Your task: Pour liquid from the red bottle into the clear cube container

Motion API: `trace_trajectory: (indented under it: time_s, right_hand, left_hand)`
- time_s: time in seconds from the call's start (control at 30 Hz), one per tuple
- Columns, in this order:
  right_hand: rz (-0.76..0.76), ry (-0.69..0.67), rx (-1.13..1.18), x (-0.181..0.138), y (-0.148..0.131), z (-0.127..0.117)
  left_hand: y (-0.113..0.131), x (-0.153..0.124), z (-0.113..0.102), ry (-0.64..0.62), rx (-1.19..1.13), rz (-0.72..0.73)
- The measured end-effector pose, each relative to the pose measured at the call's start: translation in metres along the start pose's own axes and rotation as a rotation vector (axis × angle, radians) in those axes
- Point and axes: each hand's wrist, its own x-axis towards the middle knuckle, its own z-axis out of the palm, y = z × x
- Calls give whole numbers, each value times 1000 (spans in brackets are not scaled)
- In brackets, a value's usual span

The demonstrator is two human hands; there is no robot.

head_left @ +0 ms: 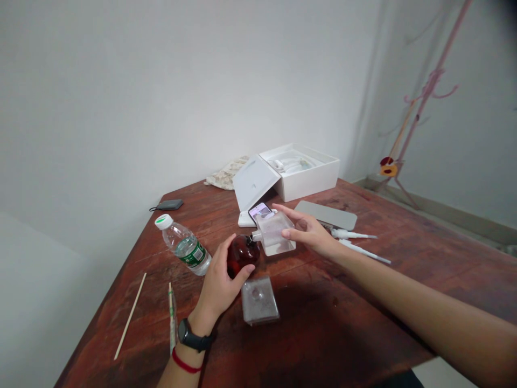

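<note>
Fingers of my left hand (pixel 223 273) wrap round a dark red-brown glass bottle (pixel 243 253), which sits low over the table. My right hand (pixel 309 230) grips a clear square bottle (pixel 278 231), tilted on its side with its neck at the mouth of the brown bottle. Whether the two necks touch is hard to tell. Below them on the tabletop lies a clear square plastic piece (pixel 260 302) with a round mark in it. A water bottle (pixel 186 249) with a green label and white cap stands left of my left hand.
An opened white box (pixel 309 180) with its lid (pixel 254 180) leaning stands at the back, near a phone (pixel 260 211) and a grey flat case (pixel 327 214). Two white droppers (pixel 365 250) lie at right. A wooden stick (pixel 130 316), wrapped chopsticks (pixel 172 312) and a power bank (pixel 169 205) lie left.
</note>
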Motion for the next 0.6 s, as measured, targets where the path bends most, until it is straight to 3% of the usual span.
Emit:
trace_trajectory:
  time_s: [0.6]
  right_hand:
    - [2,6,26,0,0,1]
  left_hand:
    - [-1,-1,0,-7,2,-8]
